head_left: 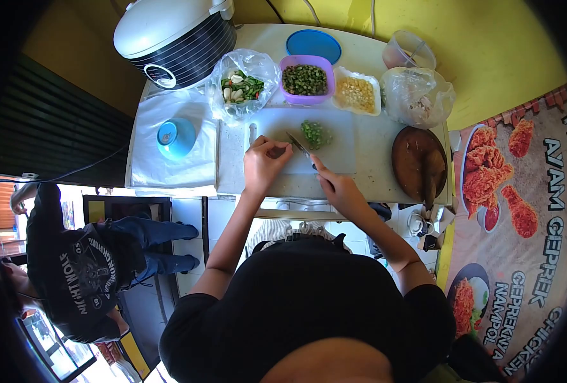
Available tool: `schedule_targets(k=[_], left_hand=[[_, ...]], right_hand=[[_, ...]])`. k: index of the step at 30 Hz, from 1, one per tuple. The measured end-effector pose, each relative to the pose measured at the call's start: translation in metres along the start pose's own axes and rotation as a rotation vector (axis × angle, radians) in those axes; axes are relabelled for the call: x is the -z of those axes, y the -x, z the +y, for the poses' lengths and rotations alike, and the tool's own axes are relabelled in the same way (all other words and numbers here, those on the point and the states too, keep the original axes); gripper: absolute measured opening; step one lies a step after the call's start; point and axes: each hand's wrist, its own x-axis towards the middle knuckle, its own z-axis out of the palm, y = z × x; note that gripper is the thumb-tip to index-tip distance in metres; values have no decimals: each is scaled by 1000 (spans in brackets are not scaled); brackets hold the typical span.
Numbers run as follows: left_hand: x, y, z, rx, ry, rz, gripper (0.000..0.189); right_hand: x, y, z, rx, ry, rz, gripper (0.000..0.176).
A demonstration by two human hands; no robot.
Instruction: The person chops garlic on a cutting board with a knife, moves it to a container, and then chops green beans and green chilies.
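Observation:
My right hand (pixel 342 193) grips the dark handle of a knife (pixel 298 143), its blade pointing up and left over a white cutting board (pixel 338 143). On the board, my left hand (pixel 265 167) is closed in a pinch close to the blade. Whatever lies between those fingertips is too small to make out. Just beyond the knife sits a small heap of chopped green pieces (pixel 312 134). Behind the board stand a purple container (pixel 307 97) of cut greens, a plastic bag (pixel 216 102) with green chilies and garlic cloves, and a white tray (pixel 374 110) of pale yellow chopped pieces.
A rice cooker (pixel 168 38), light blue bowl (pixel 180 135) and blue lid (pixel 313 46) are on the table. To the right are a clear container (pixel 411 51), another plastic bag (pixel 417 96) and a round brown mortar with a pestle (pixel 411 163). A person (pixel 85 268) stands at left.

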Motion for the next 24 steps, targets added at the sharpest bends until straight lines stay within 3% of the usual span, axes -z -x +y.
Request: schedule_targets(k=[5, 8, 18, 21, 24], left_hand=[[-2, 0, -1, -31, -5, 41, 12], [-2, 0, -1, -22, -23, 34, 12], [-2, 2, -1, -50, -28, 29, 12], [-3, 1, -2, -51, -24, 32, 12], [-2, 2, -2, -47, -18, 30, 12]], right_hand=[[9, -2, -6, -62, -155, 131, 51], [8, 0, -9, 27, -146, 132, 51], [9, 6, -13, -2, -87, 36, 52], [3, 5, -10, 57, 80, 71, 53], [-9, 6, -15, -57, 314, 7, 54]])
